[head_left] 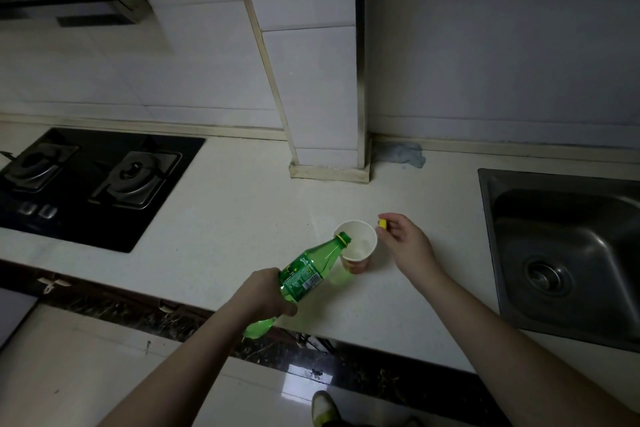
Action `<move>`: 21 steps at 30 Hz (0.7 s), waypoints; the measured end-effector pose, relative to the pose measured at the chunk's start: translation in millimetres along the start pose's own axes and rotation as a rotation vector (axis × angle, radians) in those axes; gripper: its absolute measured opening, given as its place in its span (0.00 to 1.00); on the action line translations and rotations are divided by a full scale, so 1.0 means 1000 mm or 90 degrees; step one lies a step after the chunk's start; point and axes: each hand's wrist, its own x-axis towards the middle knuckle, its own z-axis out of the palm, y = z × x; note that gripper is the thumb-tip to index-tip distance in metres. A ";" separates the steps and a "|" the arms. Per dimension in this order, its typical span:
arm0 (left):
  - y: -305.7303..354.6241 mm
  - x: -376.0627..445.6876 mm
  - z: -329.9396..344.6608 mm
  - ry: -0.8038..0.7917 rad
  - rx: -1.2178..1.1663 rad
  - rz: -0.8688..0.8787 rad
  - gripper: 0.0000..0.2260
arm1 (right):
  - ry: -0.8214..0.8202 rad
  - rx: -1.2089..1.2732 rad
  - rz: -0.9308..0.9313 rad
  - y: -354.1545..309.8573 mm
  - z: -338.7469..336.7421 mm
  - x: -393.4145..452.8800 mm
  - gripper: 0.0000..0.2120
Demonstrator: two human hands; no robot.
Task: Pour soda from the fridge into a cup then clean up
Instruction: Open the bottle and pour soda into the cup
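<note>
A green soda bottle (304,272) is tilted with its open yellow-ringed neck over the rim of a paper cup (358,251) standing on the white counter (242,218). My left hand (266,295) grips the bottle around its lower body. The cup is white inside, with an orange-red print outside. My right hand (405,243) hovers just right of the cup and pinches the yellow bottle cap (382,223) between fingertips and thumb. It is too dim to tell how full the cup is.
A black two-burner gas hob (93,184) lies at the left. A steel sink (568,253) is sunk into the counter at the right. A tiled column (325,80) stands behind, with a grey-blue cloth (401,154) at its base. The counter's dark front edge runs below my arms.
</note>
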 end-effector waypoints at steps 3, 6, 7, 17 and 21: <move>0.001 0.000 -0.002 -0.001 0.010 -0.001 0.23 | -0.002 -0.004 -0.001 0.000 -0.001 0.000 0.11; 0.002 0.000 -0.004 0.005 0.023 0.009 0.23 | -0.006 -0.003 0.004 0.002 -0.001 0.001 0.11; 0.003 0.000 -0.004 0.007 0.030 0.011 0.23 | -0.005 -0.002 0.003 0.003 -0.002 0.001 0.10; 0.005 0.002 -0.008 0.016 0.035 0.022 0.23 | -0.011 0.002 0.007 0.004 -0.002 0.003 0.10; 0.006 0.003 -0.010 0.025 0.046 0.022 0.24 | -0.010 0.000 0.012 0.002 -0.002 0.002 0.12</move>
